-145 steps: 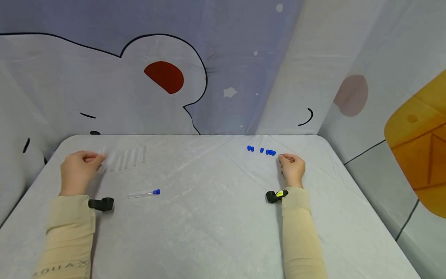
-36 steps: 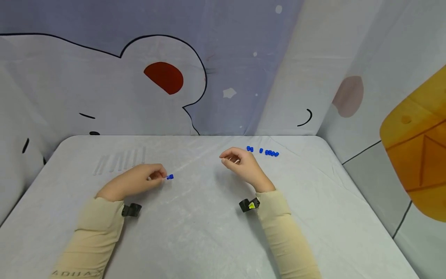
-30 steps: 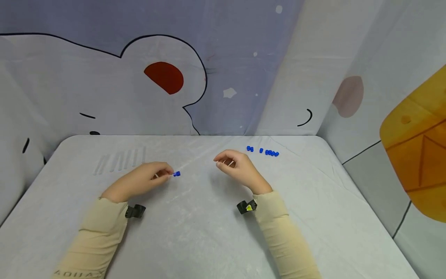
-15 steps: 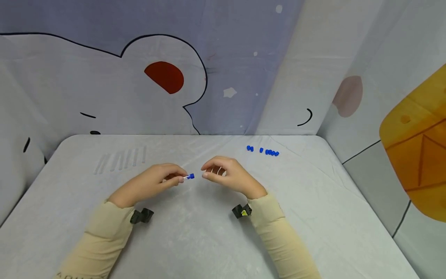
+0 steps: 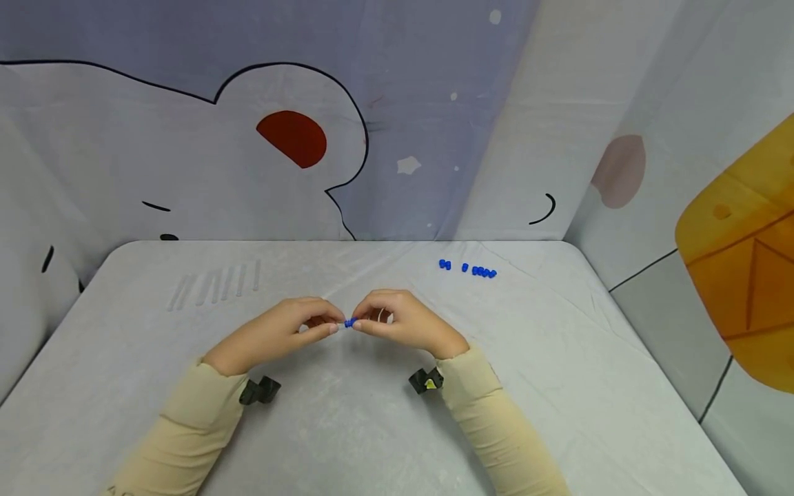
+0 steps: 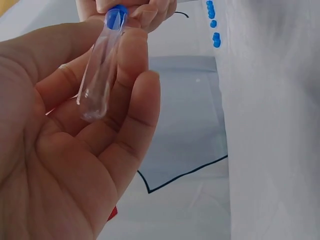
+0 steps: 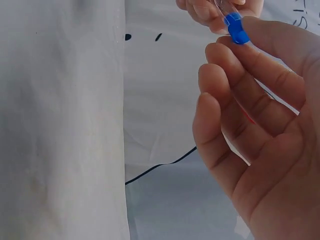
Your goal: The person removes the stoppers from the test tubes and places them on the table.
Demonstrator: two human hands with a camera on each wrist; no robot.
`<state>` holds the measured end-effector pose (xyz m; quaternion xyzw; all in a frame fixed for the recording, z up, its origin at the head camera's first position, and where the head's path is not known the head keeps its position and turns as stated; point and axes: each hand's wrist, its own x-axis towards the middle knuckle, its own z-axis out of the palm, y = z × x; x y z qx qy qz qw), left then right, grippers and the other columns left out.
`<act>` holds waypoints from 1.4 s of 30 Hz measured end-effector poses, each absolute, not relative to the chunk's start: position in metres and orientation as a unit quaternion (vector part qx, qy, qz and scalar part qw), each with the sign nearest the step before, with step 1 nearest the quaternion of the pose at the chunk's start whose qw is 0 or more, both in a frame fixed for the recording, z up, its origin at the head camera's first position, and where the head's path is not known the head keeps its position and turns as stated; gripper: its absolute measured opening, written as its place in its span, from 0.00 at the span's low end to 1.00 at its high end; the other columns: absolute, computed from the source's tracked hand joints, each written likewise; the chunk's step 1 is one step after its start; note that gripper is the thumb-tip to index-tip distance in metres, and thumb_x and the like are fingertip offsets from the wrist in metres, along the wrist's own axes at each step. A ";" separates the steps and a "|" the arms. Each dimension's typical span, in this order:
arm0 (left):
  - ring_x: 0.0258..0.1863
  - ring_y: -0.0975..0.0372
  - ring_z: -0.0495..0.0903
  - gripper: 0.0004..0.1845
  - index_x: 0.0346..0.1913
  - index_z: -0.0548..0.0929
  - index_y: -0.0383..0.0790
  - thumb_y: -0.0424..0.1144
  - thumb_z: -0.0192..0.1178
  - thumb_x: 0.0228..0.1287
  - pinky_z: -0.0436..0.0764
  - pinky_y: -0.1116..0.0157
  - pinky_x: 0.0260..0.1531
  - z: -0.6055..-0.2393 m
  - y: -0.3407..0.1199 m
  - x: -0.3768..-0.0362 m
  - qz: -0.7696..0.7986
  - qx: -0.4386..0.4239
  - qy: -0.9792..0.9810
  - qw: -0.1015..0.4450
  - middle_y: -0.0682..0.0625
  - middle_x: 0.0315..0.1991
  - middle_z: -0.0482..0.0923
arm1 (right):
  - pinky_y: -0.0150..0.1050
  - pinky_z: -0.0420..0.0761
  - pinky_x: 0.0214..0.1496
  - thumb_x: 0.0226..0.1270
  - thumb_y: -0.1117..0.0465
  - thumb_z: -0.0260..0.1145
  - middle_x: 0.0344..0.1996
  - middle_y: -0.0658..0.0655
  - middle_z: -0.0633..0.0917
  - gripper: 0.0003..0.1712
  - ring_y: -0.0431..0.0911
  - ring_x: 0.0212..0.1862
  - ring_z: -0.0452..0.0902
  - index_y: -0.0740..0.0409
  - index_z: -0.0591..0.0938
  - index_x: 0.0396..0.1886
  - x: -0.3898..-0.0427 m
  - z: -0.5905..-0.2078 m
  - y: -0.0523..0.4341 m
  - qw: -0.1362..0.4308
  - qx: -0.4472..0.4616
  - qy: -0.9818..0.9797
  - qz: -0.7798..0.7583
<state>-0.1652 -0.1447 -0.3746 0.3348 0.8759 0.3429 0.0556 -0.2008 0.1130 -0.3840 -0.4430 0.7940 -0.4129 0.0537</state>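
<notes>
Over the middle of the table, my left hand (image 5: 282, 334) holds a clear test tube (image 6: 98, 75) between thumb and fingers. A blue cap (image 6: 116, 18) sits on the tube's end. My right hand (image 5: 409, 325) pinches that same cap between thumb and index finger, with its other fingers loosely bent. In the right wrist view, the cap (image 7: 237, 30) shows at the fingertips, with a short piece of the tube beyond it. The tube looks see-through, and in the head view the left fingers cover most of it.
A row of several clear tubes (image 5: 214, 286) lies at the table's back left. Several loose blue caps (image 5: 465, 267) are lined up at the back right. A printed cloth (image 5: 409, 103) hangs behind the white-covered table (image 5: 347, 427).
The left hand has left the tube row and picked up the capped tube from the table. The right hand has left a cap in the row, moved left and taken hold of the tube's cap.
</notes>
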 end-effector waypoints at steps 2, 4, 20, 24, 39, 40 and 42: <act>0.41 0.67 0.80 0.11 0.54 0.85 0.41 0.41 0.59 0.77 0.81 0.63 0.43 -0.375 -0.146 -0.165 0.346 0.330 0.876 0.054 0.57 0.45 0.83 | 0.36 0.81 0.41 0.71 0.62 0.70 0.35 0.46 0.86 0.05 0.36 0.37 0.78 0.56 0.88 0.43 -0.201 -0.384 0.113 0.044 -0.441 0.796 -0.412; 0.40 0.67 0.80 0.11 0.53 0.86 0.42 0.41 0.59 0.77 0.81 0.63 0.43 -0.376 -0.147 -0.166 0.352 0.324 0.877 0.050 0.56 0.44 0.84 | 0.36 0.81 0.39 0.70 0.63 0.70 0.34 0.47 0.85 0.04 0.36 0.36 0.78 0.56 0.88 0.41 -0.201 -0.384 0.113 0.028 -0.437 0.798 -0.414; 0.35 0.61 0.80 0.08 0.43 0.86 0.46 0.43 0.58 0.77 0.80 0.61 0.39 -0.372 -0.154 -0.168 0.419 0.288 0.857 0.086 0.56 0.33 0.81 | 0.38 0.81 0.43 0.72 0.61 0.67 0.36 0.47 0.87 0.06 0.36 0.38 0.80 0.57 0.88 0.42 -0.204 -0.384 0.116 0.044 -0.411 0.805 -0.426; 0.35 0.56 0.80 0.08 0.43 0.86 0.46 0.43 0.58 0.77 0.79 0.62 0.37 -0.373 -0.153 -0.168 0.420 0.288 0.856 0.089 0.55 0.33 0.81 | 0.36 0.80 0.43 0.72 0.62 0.68 0.35 0.47 0.87 0.06 0.36 0.38 0.80 0.59 0.88 0.41 -0.204 -0.385 0.117 0.039 -0.421 0.799 -0.427; 0.35 0.57 0.79 0.07 0.45 0.86 0.44 0.39 0.57 0.77 0.78 0.64 0.38 -0.377 -0.151 -0.171 0.414 0.298 0.856 0.084 0.54 0.35 0.81 | 0.36 0.80 0.39 0.72 0.65 0.68 0.35 0.50 0.86 0.03 0.37 0.38 0.78 0.58 0.87 0.40 -0.205 -0.387 0.118 0.006 -0.465 0.783 -0.413; 0.35 0.56 0.79 0.07 0.45 0.86 0.44 0.39 0.57 0.77 0.78 0.64 0.37 -0.377 -0.151 -0.171 0.412 0.297 0.858 0.081 0.54 0.35 0.81 | 0.36 0.80 0.39 0.72 0.65 0.68 0.35 0.50 0.86 0.03 0.37 0.38 0.78 0.58 0.87 0.40 -0.205 -0.387 0.118 0.003 -0.465 0.784 -0.412; 0.35 0.55 0.79 0.07 0.46 0.85 0.44 0.40 0.57 0.77 0.78 0.63 0.37 -0.376 -0.151 -0.170 0.407 0.295 0.861 0.074 0.55 0.34 0.80 | 0.34 0.80 0.39 0.72 0.64 0.68 0.35 0.50 0.86 0.04 0.37 0.38 0.78 0.59 0.87 0.41 -0.205 -0.387 0.118 -0.004 -0.462 0.787 -0.409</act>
